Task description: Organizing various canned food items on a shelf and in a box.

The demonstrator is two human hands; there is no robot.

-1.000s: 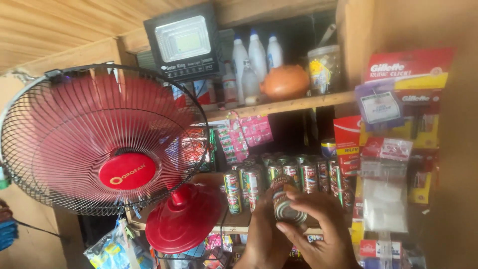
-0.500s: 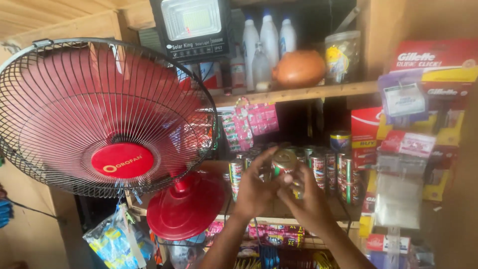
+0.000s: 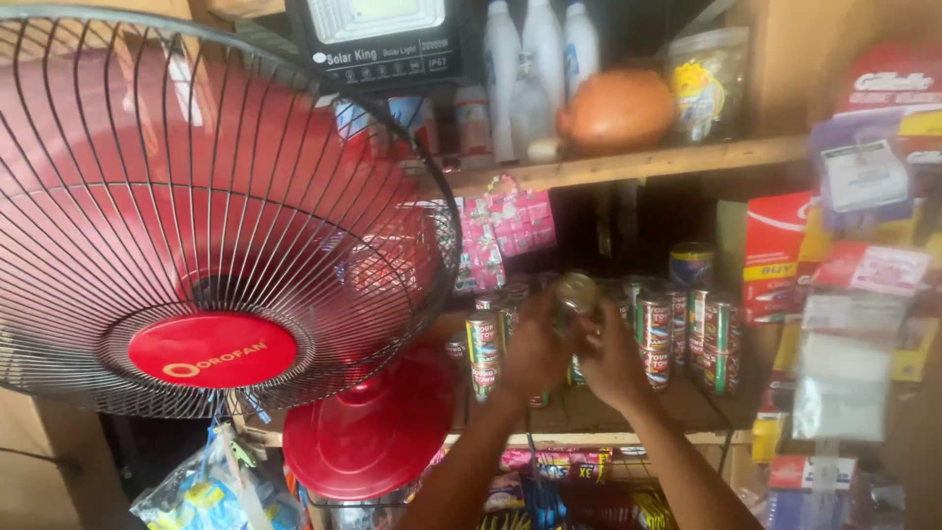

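The big red fan (image 3: 211,211) is closest to us. It hangs on the left side, with a round wire cage and a red middle cap. Just under it and a bit to the right is its red round base (image 3: 378,432).

To the right of the fan, two bare arms reach up to a lower wooden shelf (image 3: 589,417). The left hand (image 3: 535,353) and the right hand (image 3: 610,358) are close together. Both hands are curled around one small tin can (image 3: 577,291), and they hold it up between them. The can sits just above the fingers, with its shiny round end showing. It is a little blurry.

Behind the hands, more cans (image 3: 687,329) stand in rows on that shelf, some stacked two high. They have red and green labels. They are further right of the fan than the hands are.

Pink packets (image 3: 505,231) hang down just right of the fan's edge, above the hands.

Higher up, right of the fan's top, is an upper wooden shelf (image 3: 628,162). On it stand white bottles (image 3: 540,59) and a round orange-brown pot (image 3: 616,108). A black flat lamp (image 3: 378,39) sits right above the fan's top edge.

Far to the right of the fan, many hanging packets (image 3: 863,255) cover the wall.
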